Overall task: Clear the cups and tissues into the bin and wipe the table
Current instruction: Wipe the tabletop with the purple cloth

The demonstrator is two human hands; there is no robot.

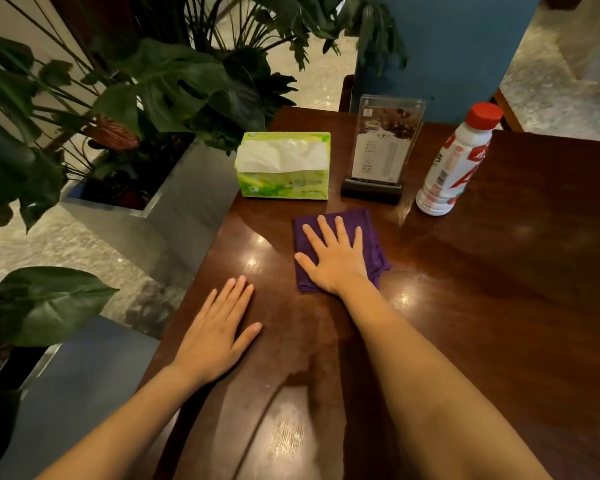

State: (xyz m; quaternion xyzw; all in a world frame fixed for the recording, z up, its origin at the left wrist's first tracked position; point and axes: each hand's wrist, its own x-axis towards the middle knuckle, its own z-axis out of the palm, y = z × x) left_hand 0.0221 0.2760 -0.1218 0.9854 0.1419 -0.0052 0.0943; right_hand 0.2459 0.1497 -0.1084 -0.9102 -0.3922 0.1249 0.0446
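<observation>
A folded purple cloth [370, 230] lies flat on the dark wooden table [499, 289]. My right hand [333, 258] presses on it with the palm down and the fingers spread, so much of the cloth is covered. My left hand [219, 327] rests flat on the bare wood near the table's left edge, fingers together, holding nothing. A damp sheen shows on the wood between my two forearms. No cups, loose tissues or bin are in view.
A green tissue box [284, 166] stands at the back left of the table. Beside it are a clear menu stand [378, 150] and a white bottle [454, 161] with a red cap. Potted plants [146, 98] crowd the left side. A blue chair back [440, 46] rises behind the table.
</observation>
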